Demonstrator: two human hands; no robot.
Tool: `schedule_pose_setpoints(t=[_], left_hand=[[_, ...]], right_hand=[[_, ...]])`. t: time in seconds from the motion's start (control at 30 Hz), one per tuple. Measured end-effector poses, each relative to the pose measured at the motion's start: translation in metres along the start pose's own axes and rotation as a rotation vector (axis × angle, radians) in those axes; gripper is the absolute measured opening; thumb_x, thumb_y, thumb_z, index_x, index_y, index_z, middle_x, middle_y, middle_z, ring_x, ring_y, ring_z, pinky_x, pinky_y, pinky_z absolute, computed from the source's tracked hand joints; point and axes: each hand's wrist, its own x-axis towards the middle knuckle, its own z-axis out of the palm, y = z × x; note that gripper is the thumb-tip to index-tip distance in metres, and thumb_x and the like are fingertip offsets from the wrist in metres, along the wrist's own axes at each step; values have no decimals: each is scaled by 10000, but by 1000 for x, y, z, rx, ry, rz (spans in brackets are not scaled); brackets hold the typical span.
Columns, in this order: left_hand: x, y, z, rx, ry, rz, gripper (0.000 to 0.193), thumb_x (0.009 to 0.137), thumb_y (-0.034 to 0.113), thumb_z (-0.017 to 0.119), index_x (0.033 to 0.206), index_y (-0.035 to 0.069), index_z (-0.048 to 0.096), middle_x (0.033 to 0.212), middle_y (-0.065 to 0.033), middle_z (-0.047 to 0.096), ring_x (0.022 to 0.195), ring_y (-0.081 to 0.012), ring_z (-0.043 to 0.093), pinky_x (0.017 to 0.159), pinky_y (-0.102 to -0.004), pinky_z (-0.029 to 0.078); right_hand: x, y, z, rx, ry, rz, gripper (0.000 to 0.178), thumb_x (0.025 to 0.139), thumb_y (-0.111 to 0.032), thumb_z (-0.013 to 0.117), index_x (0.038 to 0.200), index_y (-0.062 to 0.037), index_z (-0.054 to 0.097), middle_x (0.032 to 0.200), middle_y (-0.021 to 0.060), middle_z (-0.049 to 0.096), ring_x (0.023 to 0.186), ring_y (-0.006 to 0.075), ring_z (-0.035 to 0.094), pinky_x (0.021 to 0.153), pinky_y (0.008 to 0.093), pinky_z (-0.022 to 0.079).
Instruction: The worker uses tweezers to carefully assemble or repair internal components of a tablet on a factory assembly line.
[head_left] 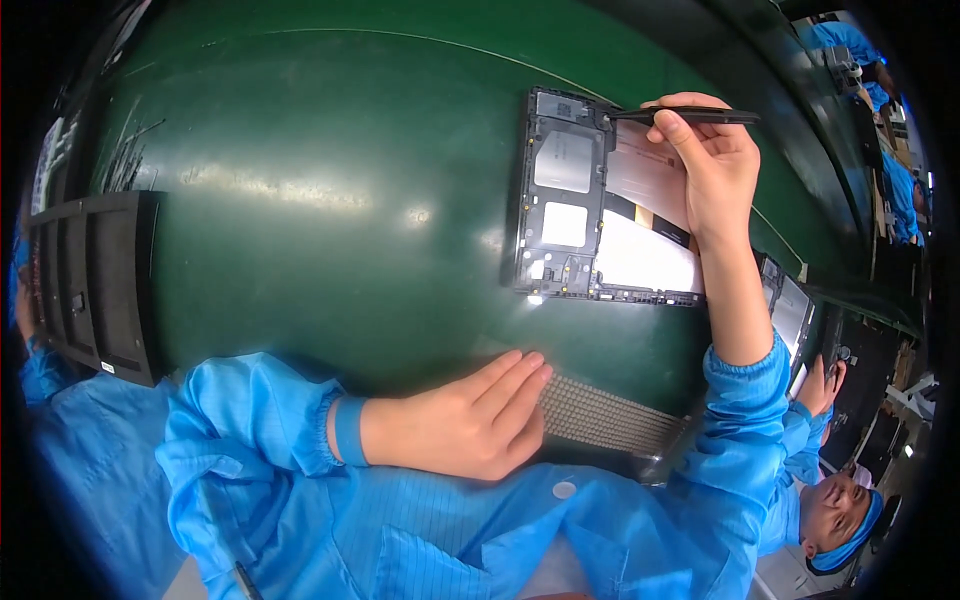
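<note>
Green surface (pixel 330 260), black device frame (pixel 567 197) under tweezers (pixel 715 116)

Spread across most of the frame, the surface shines with pale reflections left of center, and a thin light line curves along its far side. At the left edge of the frame stands a black tray (pixel 142 270) divided by ribs.

Right of center, toward the top, the device frame lies flat. Its left portion is dark, with two pale rectangular panels and small yellowish dots; its right portion shows a pinkish panel above, a bright white one below, and a dark band with a tan patch between them.

The right hand (pixel 715 170) grips the dark tweezers between thumb and fingers, the tips pointing left to the upper part of the device frame, near where its two portions meet. Whether the tips pinch anything is too small to tell.

Lower center, the left hand (pixel 450 425) has its fingers together and gently bent, fingertips at the left end of a sheet of small parts (pixel 615 420) set in rows. Whether it grips the sheet cannot be told. A blue band (pixel 349 432) circles that wrist.

Beyond the right forearm lies another pale-paneled device part (pixel 792 310). At lower right sits a co-worker in a blue cap (pixel 858 540).
</note>
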Motion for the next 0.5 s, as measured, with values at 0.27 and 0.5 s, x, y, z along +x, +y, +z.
schedule_pose_setpoints(t=[0.27,0.5], left_hand=[[3,1,-6,59,-11,10,151,760,180,573,834,62,632,1046,-233,633,984,-335,632,899,-398,510],[74,10,-20,303,-164,-28,315,822,259,501,1027,52,622,1227,-236,542,1197,-417,473,979,-595,363]], right_hand=[[-5,-7,-8,4,83,-20,196,837,-2,653,1027,26,613,917,88,654,790,132,624,733,248,512],[-56,-46,-100,-146,305,-346,193,942,-71,480,1056,50,579,1072,125,611,945,157,567,856,278,430]])
